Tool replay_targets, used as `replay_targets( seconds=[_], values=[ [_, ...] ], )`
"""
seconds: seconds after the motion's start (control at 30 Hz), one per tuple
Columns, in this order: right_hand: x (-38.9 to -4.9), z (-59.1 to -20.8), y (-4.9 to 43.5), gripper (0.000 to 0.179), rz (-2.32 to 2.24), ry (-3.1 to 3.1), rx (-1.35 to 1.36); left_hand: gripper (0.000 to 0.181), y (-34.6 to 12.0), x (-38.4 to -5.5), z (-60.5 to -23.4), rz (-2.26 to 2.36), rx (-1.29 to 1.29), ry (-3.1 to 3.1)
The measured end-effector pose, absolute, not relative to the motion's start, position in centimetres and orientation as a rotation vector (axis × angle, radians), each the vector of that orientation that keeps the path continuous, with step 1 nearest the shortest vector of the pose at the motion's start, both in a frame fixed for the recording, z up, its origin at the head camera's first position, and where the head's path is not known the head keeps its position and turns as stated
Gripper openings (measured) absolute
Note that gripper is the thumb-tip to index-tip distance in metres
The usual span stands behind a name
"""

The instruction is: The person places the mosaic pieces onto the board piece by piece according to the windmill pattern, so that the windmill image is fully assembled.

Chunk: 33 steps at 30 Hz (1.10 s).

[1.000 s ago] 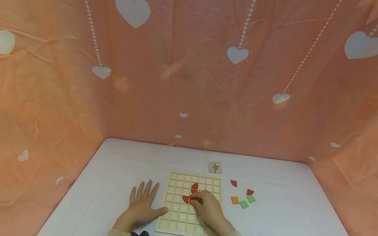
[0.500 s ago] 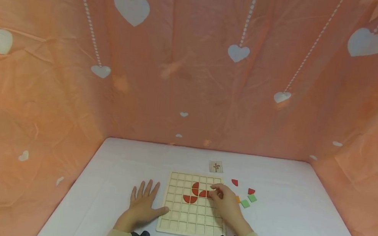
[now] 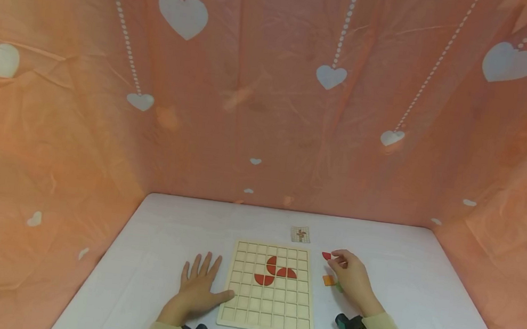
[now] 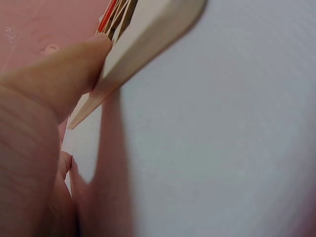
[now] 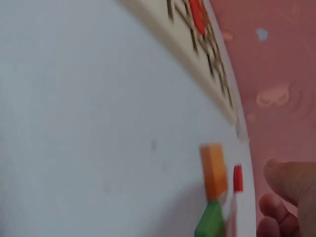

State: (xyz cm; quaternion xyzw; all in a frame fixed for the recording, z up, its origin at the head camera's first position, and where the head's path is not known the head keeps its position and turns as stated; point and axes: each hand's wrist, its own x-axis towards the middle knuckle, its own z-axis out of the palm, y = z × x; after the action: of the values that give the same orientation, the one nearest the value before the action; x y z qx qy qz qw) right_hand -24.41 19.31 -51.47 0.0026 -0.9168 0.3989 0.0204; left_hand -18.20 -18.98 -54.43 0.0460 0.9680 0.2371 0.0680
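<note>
A wooden grid board (image 3: 247, 319) lies on the white table, with several red quarter-circle pieces (image 3: 263, 280) set in its squares. My left hand (image 3: 198, 289) is spread flat on the table at the board's left, its thumb (image 4: 84, 64) resting on the board's edge. To the right of the board my right hand (image 3: 352, 281) is over the loose pieces, fingers bent. Its fingertips are beside a loose red quarter-circle piece (image 3: 326, 256); the right wrist view shows that red piece (image 5: 238, 177) apart from the thumb.
An orange square piece (image 3: 329, 281) and a green piece (image 3: 339, 287) lie under or beside my right hand, which hides other loose pieces. Behind the board lies a small pattern card (image 3: 300, 234). An orange heart-print cloth (image 3: 269, 106) surrounds the table.
My right hand has moved from the board's middle rightward to the loose pieces, leaving red quarter-circle pieces in the row right of centre. The left hand has stayed in place.
</note>
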Motion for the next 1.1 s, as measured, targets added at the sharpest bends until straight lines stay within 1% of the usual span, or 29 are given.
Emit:
replay_targets(
  seconds=[0.47,0.6,0.87,1.1],
  values=[
    [-25.7,-51.9,19.9,0.032,1.082,-2.91,0.011,0.103,-18.9,-18.2,-54.3,0.732,0.144,2.924],
    [-25.8,-52.0,20.0,0.035,1.105,-2.931,0.0,0.104,-19.0,-18.2,-54.4,0.728,0.137,2.921],
    [-25.4,-51.5,22.4,0.037,1.17,-2.924,-0.053,0.104,-18.9,-18.2,-54.4,0.724,0.134,2.917],
    [-24.9,-52.0,24.2,0.039,1.174,-2.971,-0.079,0.104,-18.9,-18.1,-54.3,0.722,0.135,2.925]
  ],
)
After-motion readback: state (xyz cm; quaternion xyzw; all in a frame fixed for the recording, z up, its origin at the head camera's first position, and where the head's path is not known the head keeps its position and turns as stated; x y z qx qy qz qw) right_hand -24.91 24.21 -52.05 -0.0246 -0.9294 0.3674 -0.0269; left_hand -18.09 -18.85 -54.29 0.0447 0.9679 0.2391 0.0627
